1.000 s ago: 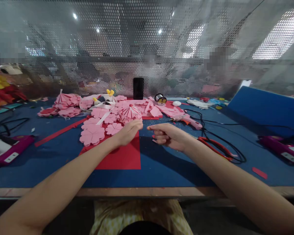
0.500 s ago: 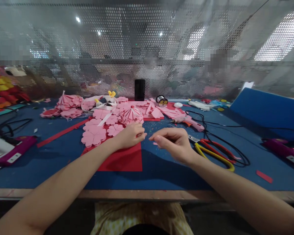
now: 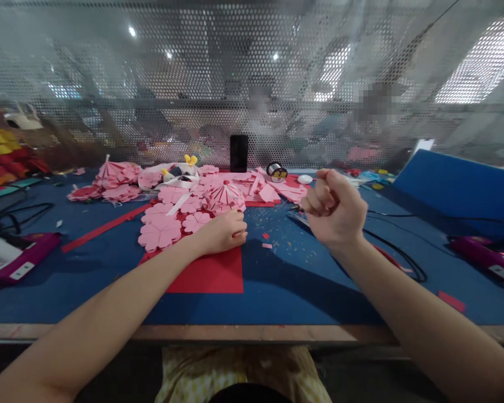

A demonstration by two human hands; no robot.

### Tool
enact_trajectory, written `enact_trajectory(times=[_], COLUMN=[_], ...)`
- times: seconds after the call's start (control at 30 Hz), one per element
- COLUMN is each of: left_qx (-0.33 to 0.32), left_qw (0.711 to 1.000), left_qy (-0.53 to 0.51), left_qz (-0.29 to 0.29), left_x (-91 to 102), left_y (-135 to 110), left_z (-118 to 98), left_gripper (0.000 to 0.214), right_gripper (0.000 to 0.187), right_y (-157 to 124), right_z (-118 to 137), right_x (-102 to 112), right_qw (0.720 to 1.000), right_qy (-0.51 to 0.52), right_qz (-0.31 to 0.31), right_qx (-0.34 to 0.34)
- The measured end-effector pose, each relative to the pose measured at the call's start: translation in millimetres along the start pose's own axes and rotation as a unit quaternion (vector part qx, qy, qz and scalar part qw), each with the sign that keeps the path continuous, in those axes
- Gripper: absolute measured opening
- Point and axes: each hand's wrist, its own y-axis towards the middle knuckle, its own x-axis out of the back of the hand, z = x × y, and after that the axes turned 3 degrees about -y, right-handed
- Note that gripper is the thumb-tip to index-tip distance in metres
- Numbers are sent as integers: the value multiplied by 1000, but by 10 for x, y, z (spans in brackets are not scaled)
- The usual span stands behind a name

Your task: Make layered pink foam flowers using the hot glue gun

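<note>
My left hand [image 3: 223,232] rests low over the red paper sheet [image 3: 212,274], its fingers curled together in front of a pleated pink paper piece with a red top [image 3: 224,195]. Whatever these fingers hold, if anything, is hidden. Raised to the right, my right hand [image 3: 336,206] is closed in a loose fist, and I cannot make out anything in it. It covers most of the pink glue gun, and my wrist and forearm hide much of the scissors, whose blades [image 3: 299,218] show at its left. Flower-shaped pink paper cut-outs [image 3: 160,230] lie left of my left hand.
A spool of line [image 3: 276,172] and a black phone [image 3: 238,153] stand at the back, before a perforated metal screen. Purple power strips [image 3: 23,258] lie at both sides, with black cables. A blue panel [image 3: 457,187] leans at right. Small paper scraps [image 3: 267,245] dot the blue tabletop.
My right hand has moved up and to the right, away from my left hand, and its fingers have curled into a fist. My left hand has stayed almost still.
</note>
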Motion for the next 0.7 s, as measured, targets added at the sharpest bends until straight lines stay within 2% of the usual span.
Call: enact_trajectory(times=[0.13, 0.27, 0.53, 0.7], left_qx=[-4, 1, 41, 61], left_qw=[1000, 1000, 998, 988], left_qy=[-4, -4, -47, -140], left_qz=[8, 11, 29, 37], left_x=[26, 18, 72, 161], left_y=[-4, -8, -22, -46], left_z=[-16, -15, -104, -239], left_gripper=[32, 31, 26, 42], right_gripper=[6, 4, 18, 22], right_y=[137, 213, 75, 36], right_z=[96, 114, -148, -297], right_x=[124, 202, 91, 80], right_qw=[996, 993, 999, 995], right_qy=[55, 39, -50, -81], right_qz=[-50, -97, -19, 24], right_qx=[38, 49, -10, -54])
